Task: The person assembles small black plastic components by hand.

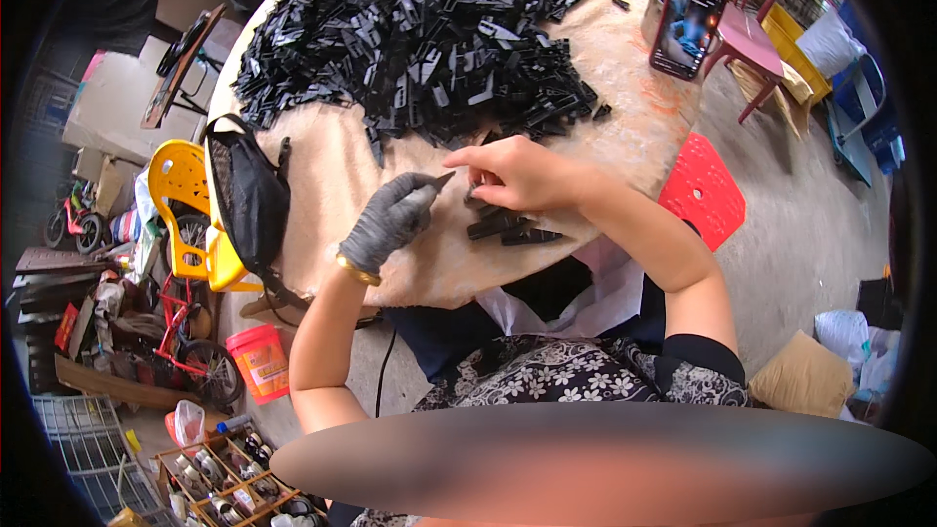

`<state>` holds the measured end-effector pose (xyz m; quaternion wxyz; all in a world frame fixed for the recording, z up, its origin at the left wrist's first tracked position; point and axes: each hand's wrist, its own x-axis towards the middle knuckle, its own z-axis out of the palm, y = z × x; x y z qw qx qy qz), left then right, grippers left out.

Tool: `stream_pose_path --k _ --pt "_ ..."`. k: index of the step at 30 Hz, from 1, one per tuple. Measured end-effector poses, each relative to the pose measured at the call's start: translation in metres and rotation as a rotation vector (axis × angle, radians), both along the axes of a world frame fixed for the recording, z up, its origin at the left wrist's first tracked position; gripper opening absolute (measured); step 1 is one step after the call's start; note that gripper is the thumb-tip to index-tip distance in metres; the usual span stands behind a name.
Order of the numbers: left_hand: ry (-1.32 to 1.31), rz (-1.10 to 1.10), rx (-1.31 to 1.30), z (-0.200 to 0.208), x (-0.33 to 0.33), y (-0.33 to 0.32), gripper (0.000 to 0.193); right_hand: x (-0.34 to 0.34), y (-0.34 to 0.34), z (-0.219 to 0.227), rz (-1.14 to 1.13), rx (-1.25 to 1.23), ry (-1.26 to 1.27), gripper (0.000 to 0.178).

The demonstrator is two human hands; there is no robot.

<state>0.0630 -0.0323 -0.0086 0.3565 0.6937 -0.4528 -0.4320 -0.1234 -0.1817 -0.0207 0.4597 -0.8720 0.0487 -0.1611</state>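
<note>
A person sits at a cloth-covered bench [332,151], arms reaching in from the near side. The left hand [392,218], in a grey glove, pinches a small dark piece [444,179] between its fingertips, near the bench's middle. The bare right hand [522,174] is just beside it, apart, fingers bent; whether they grip anything, I cannot tell. A big heap of black pieces [420,49] covers the far side; a small cluster [512,226] lies near the near edge, below the right hand.

The pinched piece could slip, being slim and held only by its end. A forearm brushing the cluster could push pieces over the near edge.

A red bucket [259,361] on the floor at left carries a printed label, and a phone [688,24] at the far right has a lit screen; its small text is unreadable.
</note>
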Motion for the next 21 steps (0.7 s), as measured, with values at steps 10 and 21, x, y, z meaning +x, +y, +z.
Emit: stream_pose_path --k 10,21 --pt "-0.790 -0.226 -0.479 -0.002 -0.029 -0.009 0.041 0.009 -0.008 -0.029 0.044 -0.261 -0.270 0.019" --pt "-0.706 -0.197 -0.302 -0.004 -0.016 0.001 0.022 0.007 -0.010 -0.028 -0.068 -0.363 -0.250 0.013"
